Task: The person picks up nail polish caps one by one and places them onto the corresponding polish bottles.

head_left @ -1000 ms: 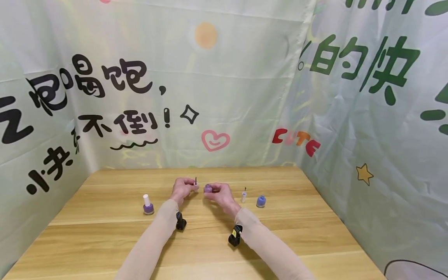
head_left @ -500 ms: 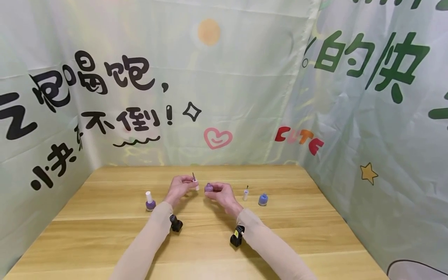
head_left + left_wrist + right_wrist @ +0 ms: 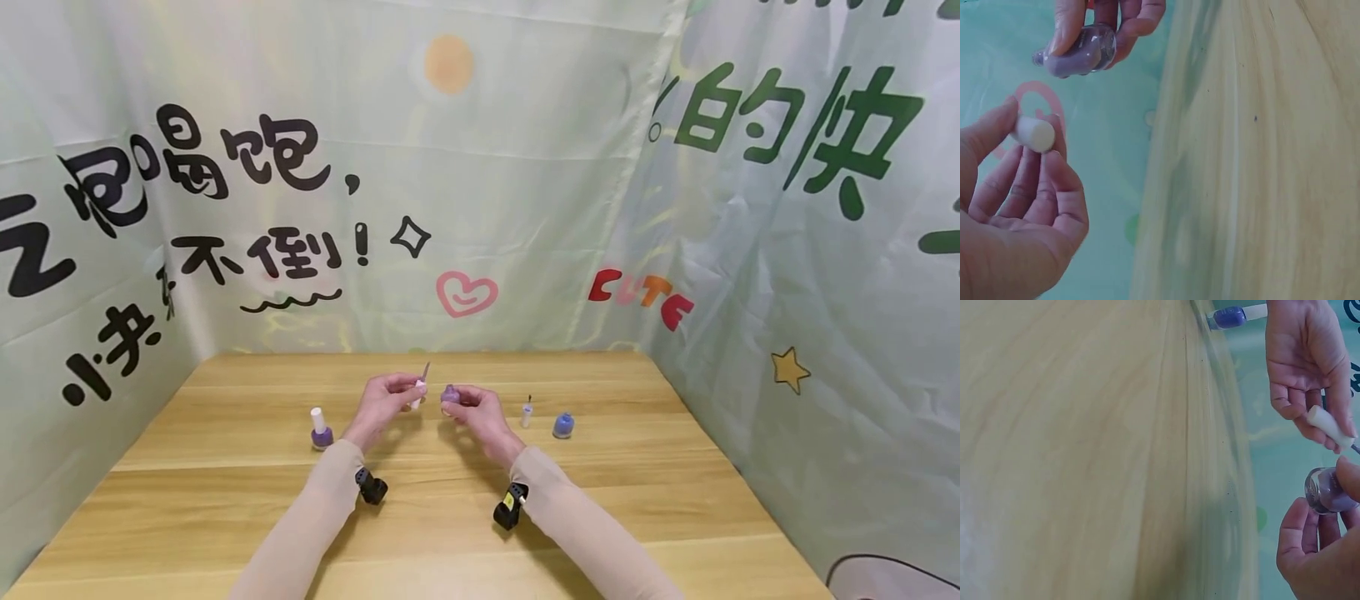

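My left hand [image 3: 381, 407] pinches a white nail polish cap [image 3: 1036, 134] between thumb and fingers. Its thin brush [image 3: 427, 372] points up and leans right in the head view. Just to the right, my right hand [image 3: 482, 417] grips a small uncapped bottle of light purple nail polish [image 3: 1082, 53], its neck upward in the head view. A short gap separates cap and bottle, and both are held above the table.
A capped dark purple nail polish bottle [image 3: 322, 435] stands left on the wooden table [image 3: 420, 533]. To the right are another white cap [image 3: 527, 415], standing brush-up, and an uncapped blue nail polish bottle [image 3: 563, 426]. Printed fabric [image 3: 525, 200] walls the back and sides.
The brush has gone from nearly upright to leaning right as my left hand tilts the cap. My right hand has lifted the bottle slightly. The view has also shifted a little.
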A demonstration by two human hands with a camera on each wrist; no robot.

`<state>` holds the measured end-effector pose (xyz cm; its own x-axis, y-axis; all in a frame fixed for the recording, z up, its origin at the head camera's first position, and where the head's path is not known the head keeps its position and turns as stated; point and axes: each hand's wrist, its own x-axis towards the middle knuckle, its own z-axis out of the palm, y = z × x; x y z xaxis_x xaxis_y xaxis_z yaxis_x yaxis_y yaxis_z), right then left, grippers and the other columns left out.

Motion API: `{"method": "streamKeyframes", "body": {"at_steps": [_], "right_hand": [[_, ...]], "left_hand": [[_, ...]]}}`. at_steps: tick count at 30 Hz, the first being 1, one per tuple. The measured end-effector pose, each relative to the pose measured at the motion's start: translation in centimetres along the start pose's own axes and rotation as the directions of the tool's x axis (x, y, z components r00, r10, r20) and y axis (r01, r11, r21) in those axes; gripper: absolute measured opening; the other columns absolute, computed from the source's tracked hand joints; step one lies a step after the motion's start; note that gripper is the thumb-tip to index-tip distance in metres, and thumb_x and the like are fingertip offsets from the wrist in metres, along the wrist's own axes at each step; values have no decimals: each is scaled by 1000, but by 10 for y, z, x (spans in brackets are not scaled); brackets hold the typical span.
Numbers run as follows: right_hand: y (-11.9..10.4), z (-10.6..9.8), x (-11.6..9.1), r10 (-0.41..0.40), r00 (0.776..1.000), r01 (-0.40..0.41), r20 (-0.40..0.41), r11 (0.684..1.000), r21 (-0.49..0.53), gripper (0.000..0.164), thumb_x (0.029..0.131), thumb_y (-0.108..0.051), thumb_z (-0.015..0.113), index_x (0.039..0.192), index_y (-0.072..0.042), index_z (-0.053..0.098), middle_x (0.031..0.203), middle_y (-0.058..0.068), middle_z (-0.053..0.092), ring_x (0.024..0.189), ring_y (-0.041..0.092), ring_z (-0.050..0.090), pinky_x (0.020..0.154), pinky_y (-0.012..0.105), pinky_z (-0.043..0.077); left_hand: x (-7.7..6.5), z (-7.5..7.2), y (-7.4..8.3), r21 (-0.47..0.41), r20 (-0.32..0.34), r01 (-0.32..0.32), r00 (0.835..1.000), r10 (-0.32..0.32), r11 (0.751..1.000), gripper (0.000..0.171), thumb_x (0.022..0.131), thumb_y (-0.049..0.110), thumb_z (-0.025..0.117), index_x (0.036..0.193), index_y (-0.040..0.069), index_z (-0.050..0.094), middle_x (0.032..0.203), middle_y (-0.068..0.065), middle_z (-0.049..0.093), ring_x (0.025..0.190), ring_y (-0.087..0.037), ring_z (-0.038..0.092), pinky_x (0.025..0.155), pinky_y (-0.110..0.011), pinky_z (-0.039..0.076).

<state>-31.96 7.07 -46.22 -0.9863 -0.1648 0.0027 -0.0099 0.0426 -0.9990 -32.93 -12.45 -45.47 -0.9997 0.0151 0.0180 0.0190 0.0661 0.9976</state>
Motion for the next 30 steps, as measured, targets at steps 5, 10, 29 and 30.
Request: {"method": "streamKeyframes", "body": {"at_steps": [5,10,29,30], "right_hand": [[-2,1,-1,-4,1000,4,-2,1000,-6,40,87,-12,74,124,-1,64,112,14,67,87,12,63,87,41,55],[-2,-1,-4,-8,1000,8,-9,1000,-2,41,87,-11,74,125,-1,64,112,15,68,85,12,64,86,41,55],[3,-6,-7,2,1000,-2,-13,1000,-19,41,88,-12,73,126,-2,64,112,13,67,84,11,62,86,41,55],[3,-6,-8,3,1000,-4,-9,1000,-19,41,88,-12,73,126,-2,64,112,14,67,84,11,62,86,42,55]], "left_hand": [[-2,0,3,-59,-19,-25,1000,24,998,36,83,19,79,114,2,68,95,-3,75,83,-13,69,83,-42,55],[-6,3,4,-177,-5,-1,1000,1,984,36,85,21,77,115,3,67,95,0,74,87,-12,67,78,-32,55],[-7,3,10,-677,71,136,990,-119,723,16,91,-8,61,103,2,66,88,-3,59,69,-8,55,62,-16,48],[-8,3,11,-692,73,133,991,-115,710,18,91,-9,60,105,1,65,91,-4,58,70,-8,56,63,-16,49]]}}
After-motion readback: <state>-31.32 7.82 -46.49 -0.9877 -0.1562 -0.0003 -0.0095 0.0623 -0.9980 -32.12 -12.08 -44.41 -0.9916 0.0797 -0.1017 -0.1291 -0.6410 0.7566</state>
